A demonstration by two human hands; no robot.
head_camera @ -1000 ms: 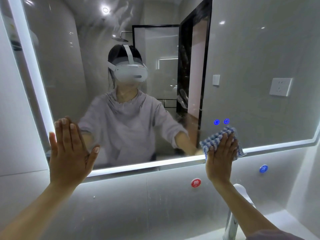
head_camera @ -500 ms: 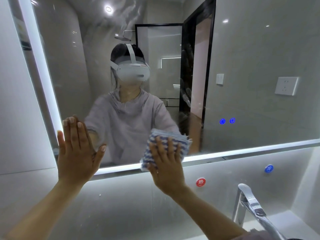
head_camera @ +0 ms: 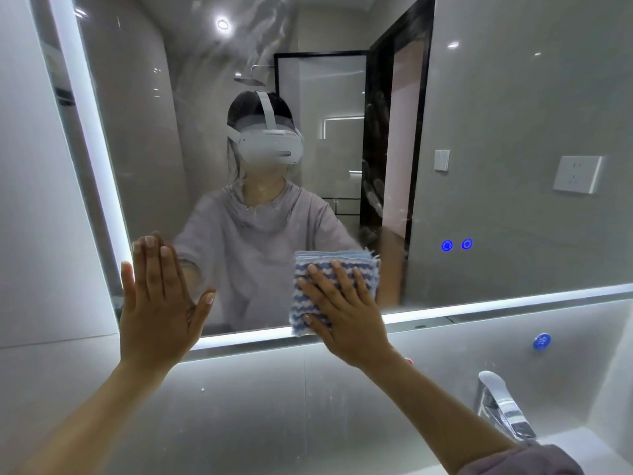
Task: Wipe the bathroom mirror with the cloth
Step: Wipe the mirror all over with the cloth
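The lit-edged bathroom mirror [head_camera: 496,114] fills most of the view, with streaks on its upper glass. A folded blue-and-white striped cloth [head_camera: 337,265] lies flat against the mirror's lower middle, reaching down to the glowing bottom edge. My right hand [head_camera: 346,313] presses the cloth onto the glass with straight, spread fingers. Further left, my left hand [head_camera: 159,303] rests flat on the mirror near its lower left corner, fingers straight. The mirror reflects a person in a white headset and grey top.
Two blue touch buttons [head_camera: 456,245] glow on the mirror's lower right. Below the mirror is a grey tiled wall with a blue tap marker [head_camera: 542,341]. A chrome faucet [head_camera: 501,406] rises at the lower right over a white basin edge [head_camera: 582,440].
My right hand has slid the cloth leftward along the mirror's bottom edge, from under the blue buttons to the middle, then barely moved. My left hand has stayed flat on the glass.
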